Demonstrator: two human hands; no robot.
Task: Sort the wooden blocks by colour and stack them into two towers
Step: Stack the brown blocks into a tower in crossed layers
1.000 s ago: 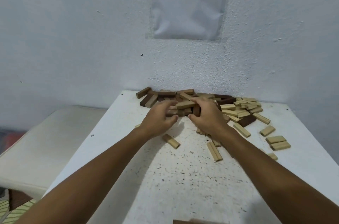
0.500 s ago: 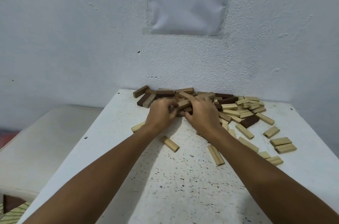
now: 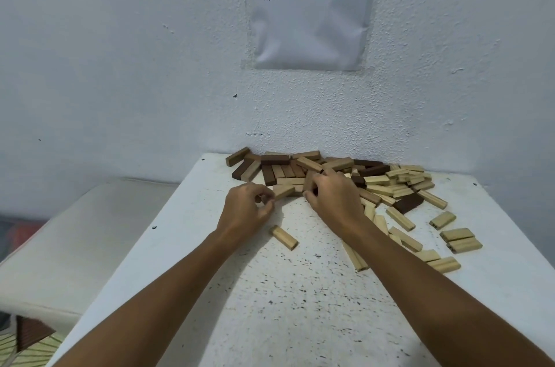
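A heap of wooden blocks [image 3: 330, 168] lies along the wall at the back of the white table [image 3: 300, 306]. Dark brown blocks [image 3: 271, 169] mostly lie on its left. Light ones [image 3: 402, 179] spread to the right and forward. My left hand [image 3: 247, 210] sits at the heap's front edge, its curled fingers pinching the end of a light block [image 3: 284, 191]. My right hand [image 3: 335, 197] is beside it, with fingers curled round a mid-brown block [image 3: 309, 180] in the heap. A single light block [image 3: 283, 237] lies in front of my left hand.
Loose light blocks [image 3: 459, 239] and one dark block [image 3: 408, 203] lie scattered on the table's right. A lower white surface [image 3: 75, 246] adjoins the table's left edge. A printed sheet [image 3: 309, 21] hangs on the wall behind.
My left hand has drawn back out of the heap toward the left and front, pinching a light block. My right hand has stayed in the heap, closing on a brown block.
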